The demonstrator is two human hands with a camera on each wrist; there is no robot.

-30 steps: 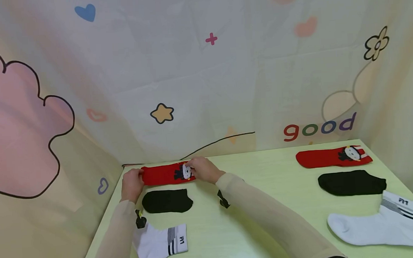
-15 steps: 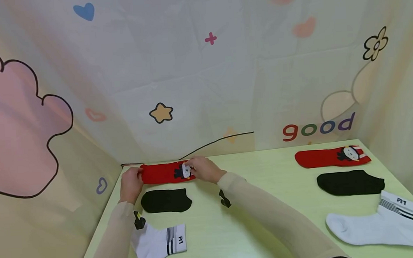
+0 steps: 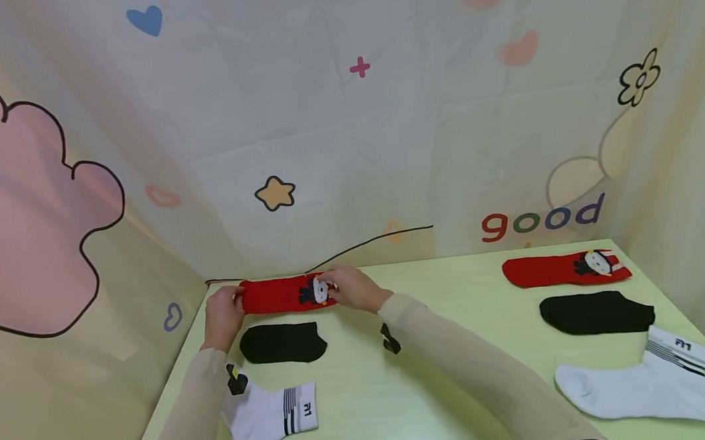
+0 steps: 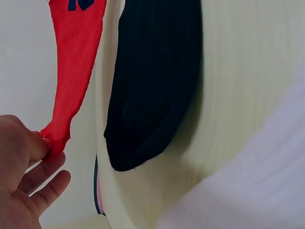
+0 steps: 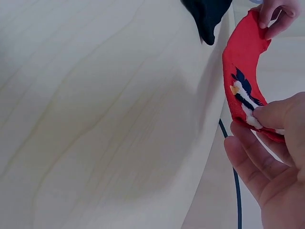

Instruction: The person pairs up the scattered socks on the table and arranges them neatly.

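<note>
A red sock (image 3: 275, 296) with a cartoon figure near one end is stretched between both hands at the table's far left. My left hand (image 3: 222, 314) pinches its plain end between thumb and fingers, as the left wrist view shows with the red sock (image 4: 76, 67). At the patterned end, my right hand (image 3: 357, 289) pinches the fabric, thumb over the figure in the right wrist view. Just in front lies a black ankle sock (image 3: 284, 343). Nearer still is a white sock (image 3: 267, 414) with grey and black stripes, partly hidden by the left sleeve.
On the table's right side lie another red sock (image 3: 564, 270), a black sock (image 3: 596, 312) and a white striped sock (image 3: 636, 388), one in front of the other. A printed curtain (image 3: 349, 147) hangs right behind the pale table (image 3: 441, 321).
Both hands keep hold of the red sock. Its plain end has risen slightly, and the right hand has shifted a touch to the right. The other socks lie as before.
</note>
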